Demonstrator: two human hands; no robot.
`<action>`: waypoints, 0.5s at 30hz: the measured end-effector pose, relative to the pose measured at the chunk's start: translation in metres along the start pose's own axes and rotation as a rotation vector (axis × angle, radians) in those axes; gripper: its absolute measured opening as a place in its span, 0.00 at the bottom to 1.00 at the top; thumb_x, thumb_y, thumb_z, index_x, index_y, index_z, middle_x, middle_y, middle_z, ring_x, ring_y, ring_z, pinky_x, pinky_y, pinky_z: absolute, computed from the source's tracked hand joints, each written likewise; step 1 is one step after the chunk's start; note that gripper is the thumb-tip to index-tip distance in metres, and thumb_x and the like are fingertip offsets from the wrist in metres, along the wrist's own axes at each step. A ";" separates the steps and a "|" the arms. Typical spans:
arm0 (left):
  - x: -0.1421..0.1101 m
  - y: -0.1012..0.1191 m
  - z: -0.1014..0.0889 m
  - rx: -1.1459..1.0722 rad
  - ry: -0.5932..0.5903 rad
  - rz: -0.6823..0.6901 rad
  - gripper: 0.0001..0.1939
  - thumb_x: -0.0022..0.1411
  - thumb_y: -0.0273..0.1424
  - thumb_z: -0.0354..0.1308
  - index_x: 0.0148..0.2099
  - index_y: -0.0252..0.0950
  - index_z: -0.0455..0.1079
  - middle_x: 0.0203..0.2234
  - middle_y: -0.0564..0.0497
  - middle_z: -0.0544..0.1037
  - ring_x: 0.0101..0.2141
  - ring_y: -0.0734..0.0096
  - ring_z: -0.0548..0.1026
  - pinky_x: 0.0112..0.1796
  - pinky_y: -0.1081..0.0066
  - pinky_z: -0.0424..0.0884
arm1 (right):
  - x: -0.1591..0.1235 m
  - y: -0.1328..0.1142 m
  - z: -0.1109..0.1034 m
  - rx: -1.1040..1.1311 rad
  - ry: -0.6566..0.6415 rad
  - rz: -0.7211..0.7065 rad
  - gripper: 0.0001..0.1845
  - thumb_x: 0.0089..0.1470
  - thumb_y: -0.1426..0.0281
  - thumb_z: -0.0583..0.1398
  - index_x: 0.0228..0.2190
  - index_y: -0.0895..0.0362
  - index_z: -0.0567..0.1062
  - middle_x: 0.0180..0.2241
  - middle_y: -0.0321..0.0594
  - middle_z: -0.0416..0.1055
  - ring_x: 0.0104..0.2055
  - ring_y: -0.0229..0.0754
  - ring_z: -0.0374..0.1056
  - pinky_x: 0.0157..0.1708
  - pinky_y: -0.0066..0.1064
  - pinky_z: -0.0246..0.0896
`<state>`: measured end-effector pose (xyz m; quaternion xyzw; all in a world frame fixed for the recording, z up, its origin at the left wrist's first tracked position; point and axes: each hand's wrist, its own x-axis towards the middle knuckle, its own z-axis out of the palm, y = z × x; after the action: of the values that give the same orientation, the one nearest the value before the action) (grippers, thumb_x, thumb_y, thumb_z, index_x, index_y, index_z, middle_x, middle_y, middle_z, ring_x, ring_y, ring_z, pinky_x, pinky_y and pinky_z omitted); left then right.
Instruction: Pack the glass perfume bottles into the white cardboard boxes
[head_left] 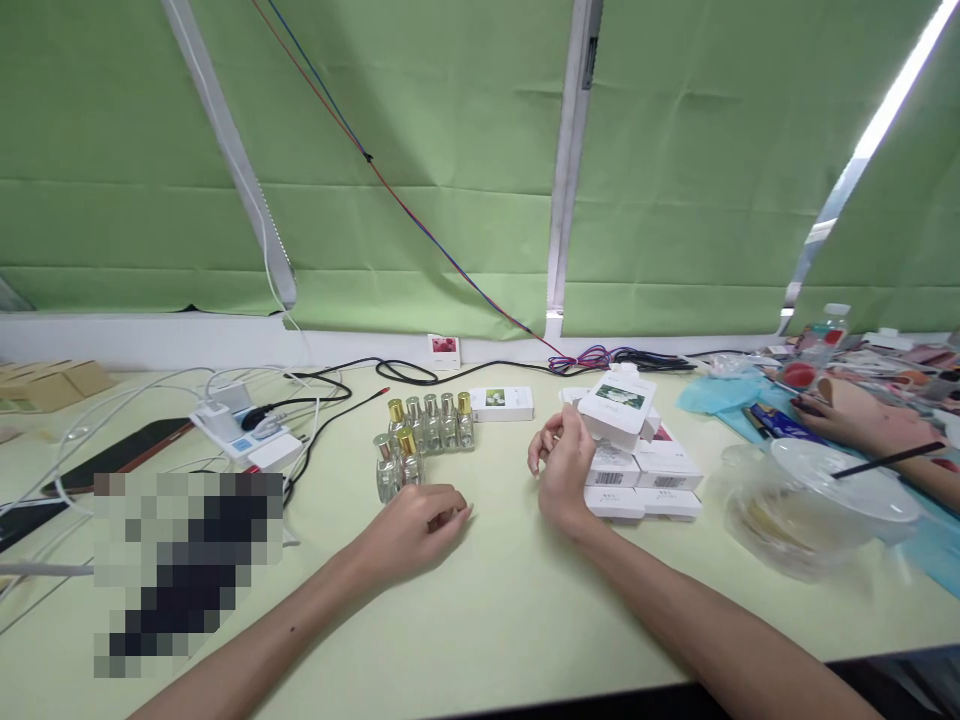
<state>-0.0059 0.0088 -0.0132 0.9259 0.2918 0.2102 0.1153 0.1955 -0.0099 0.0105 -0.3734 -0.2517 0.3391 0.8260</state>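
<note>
The pale table (465, 630) fills the near part of the view, below green blinds (450, 230). At its right is a bowl (780, 515) with a white lid, and past it a co-worker's hand (836, 412). Left of the bowl lies a stack of white boxes (669, 462), laid flat in layers.

The left hand (416, 530) is on the table, near side of the bottles; its fingers curl loosely and nothing shows in its grip, though the inside is hidden. The right hand (566, 465) is raised with curled fingers at the left edge of a tilted box (619, 402) above the stack; I cannot tell if its grip holds the box.

The tilted box looks open at its far end, so it seems unfinished. A flat box (514, 405) lies just right of the bottles, its contents unseen.

Smallest are seven glass bottles (431, 425), five in a far row and two nearer, all capped, upright and outside any box. The stacked boxes look closed where visible, so that part seems done; whether they are filled cannot be told.
</note>
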 end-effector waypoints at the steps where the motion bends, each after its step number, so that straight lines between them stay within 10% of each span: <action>1: 0.000 0.000 0.000 -0.001 -0.002 0.000 0.18 0.72 0.33 0.50 0.29 0.35 0.70 0.22 0.52 0.70 0.22 0.75 0.66 0.26 0.71 0.57 | 0.000 0.001 0.000 0.002 0.006 0.017 0.21 0.61 0.53 0.56 0.24 0.52 0.58 0.15 0.21 0.49 0.12 0.31 0.53 0.10 0.23 0.45; 15: -0.002 0.003 -0.002 0.003 -0.045 -0.013 0.18 0.72 0.32 0.49 0.28 0.35 0.67 0.23 0.52 0.71 0.23 0.74 0.67 0.27 0.70 0.57 | 0.011 -0.003 -0.001 0.097 0.118 0.057 0.16 0.61 0.55 0.55 0.29 0.51 0.59 0.13 0.19 0.49 0.10 0.33 0.53 0.09 0.24 0.45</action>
<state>-0.0073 0.0056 -0.0112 0.9287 0.2954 0.1879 0.1221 0.2046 -0.0032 0.0142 -0.3592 -0.1754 0.3516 0.8465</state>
